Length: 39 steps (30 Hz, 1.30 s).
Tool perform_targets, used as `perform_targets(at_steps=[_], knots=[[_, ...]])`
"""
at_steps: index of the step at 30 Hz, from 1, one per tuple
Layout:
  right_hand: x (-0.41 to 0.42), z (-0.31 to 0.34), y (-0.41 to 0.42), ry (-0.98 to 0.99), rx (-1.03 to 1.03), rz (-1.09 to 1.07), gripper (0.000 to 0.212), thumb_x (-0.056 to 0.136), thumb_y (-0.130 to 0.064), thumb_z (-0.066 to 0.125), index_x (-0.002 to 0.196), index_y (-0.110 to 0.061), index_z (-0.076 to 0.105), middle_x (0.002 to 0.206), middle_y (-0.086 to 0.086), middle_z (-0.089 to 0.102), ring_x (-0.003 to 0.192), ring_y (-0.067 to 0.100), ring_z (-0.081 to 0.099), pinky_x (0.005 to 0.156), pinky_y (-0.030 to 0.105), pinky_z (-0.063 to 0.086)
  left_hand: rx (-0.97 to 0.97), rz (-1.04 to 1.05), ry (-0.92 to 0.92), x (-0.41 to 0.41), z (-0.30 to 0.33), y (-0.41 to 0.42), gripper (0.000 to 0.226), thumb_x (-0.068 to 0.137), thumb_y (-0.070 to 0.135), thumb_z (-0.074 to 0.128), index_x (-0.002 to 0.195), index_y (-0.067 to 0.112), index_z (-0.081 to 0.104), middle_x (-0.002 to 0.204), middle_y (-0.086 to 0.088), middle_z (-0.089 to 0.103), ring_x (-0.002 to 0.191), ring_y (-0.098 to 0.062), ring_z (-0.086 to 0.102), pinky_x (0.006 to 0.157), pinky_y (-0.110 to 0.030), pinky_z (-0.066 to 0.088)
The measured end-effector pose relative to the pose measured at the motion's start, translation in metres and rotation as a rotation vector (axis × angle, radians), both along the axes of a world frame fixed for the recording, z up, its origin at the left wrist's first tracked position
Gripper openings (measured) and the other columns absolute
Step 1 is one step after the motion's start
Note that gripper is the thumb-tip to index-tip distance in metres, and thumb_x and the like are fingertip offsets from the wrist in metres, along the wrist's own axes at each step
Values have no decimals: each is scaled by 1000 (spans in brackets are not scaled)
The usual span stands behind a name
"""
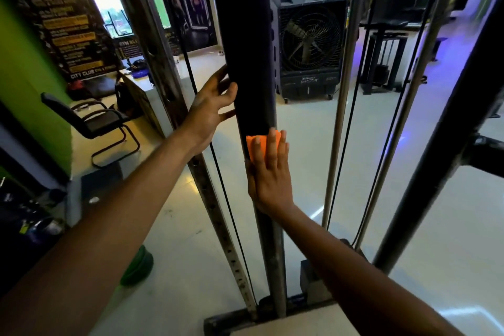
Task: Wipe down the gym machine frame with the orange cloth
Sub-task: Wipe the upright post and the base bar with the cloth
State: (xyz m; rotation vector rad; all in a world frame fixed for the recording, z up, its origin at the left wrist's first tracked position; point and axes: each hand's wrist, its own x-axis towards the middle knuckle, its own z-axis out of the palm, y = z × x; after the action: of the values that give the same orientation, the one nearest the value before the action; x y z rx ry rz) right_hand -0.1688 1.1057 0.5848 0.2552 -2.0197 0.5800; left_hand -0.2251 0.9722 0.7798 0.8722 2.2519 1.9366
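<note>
Right hand (pixel 268 172) presses orange cloth (pixel 257 144) flat on frame post (pixel 246 35) — left hand (pixel 211 109) braces it

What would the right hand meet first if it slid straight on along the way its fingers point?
The right hand presses the orange cloth flat on the dark upright post, fingers pointing up. Going on, it meets only more bare post; nothing seems to block it.
</note>
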Motion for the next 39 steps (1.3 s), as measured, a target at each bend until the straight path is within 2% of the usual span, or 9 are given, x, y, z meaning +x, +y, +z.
perform_targets(at_steps=[5,11,18,21,24,27,31,37,39], knots=[[-25,68,1,125,-134,43,80,111,-18,60,169,-8,6,175,33,6,165,53,-1,130,70,16,-8,32,4,5,-7,4,49,114,29,53,162,36,43,150,10,63,137,-10,61,115,-50,51],[0,-39,9,-14,1,65,96,112,-24,61,172,-29,-14,180,10,-15,164,56,0,125,75,22,0,74,-30,10,-34,6,50,113,25,55,162,32,44,150,11,63,133,-3,62,110,-41,52],[-22,49,0,109,-181,54,95,112,-19,59,172,-31,-14,177,25,4,166,50,-1,131,69,17,-22,80,-45,22,-47,7,53,113,31,53,164,38,40,157,16,56,139,-2,57,105,-32,54],[-5,3,2,21,-128,39,94,113,-21,58,172,-28,-15,179,23,-3,165,51,-3,129,72,19,-12,86,-74,25,-47,9,53,113,30,54,163,37,40,155,16,57,131,6,60,97,-24,55],[25,-66,3,-155,-47,26,96,113,-22,58,172,-27,-17,179,26,-6,165,53,-4,125,75,21,10,91,-112,27,-47,8,51,113,30,55,162,37,43,154,17,58,136,0,58,114,-44,50],[18,-35,-4,-119,-92,12,98,111,-16,60,171,-26,-17,177,31,-1,165,52,-5,127,74,20,37,14,-180,27,-47,2,51,113,34,48,163,36,42,158,13,56,146,-13,53,123,-60,39],[-13,26,-6,38,-97,-39,96,112,-18,58,171,-30,-17,176,28,0,165,51,-8,130,71,15,18,-51,-194,20,-53,-8,49,116,35,39,165,36,39,158,13,56,146,-12,53,122,-59,38],[20,-83,-7,-124,-18,-63,100,112,-19,61,170,-31,-19,178,19,-13,164,53,-4,127,73,18,-14,-79,-175,10,-99,-2,46,114,40,47,160,42,45,155,15,59,145,-9,53,121,-53,43],[16,-67,-7,-106,-35,-65,97,112,-19,59,171,-28,-17,178,24,-9,165,52,-5,130,71,14,-13,-75,-183,13,-109,-2,45,115,43,45,159,41,45,153,14,60,145,-10,54,121,-54,43]])
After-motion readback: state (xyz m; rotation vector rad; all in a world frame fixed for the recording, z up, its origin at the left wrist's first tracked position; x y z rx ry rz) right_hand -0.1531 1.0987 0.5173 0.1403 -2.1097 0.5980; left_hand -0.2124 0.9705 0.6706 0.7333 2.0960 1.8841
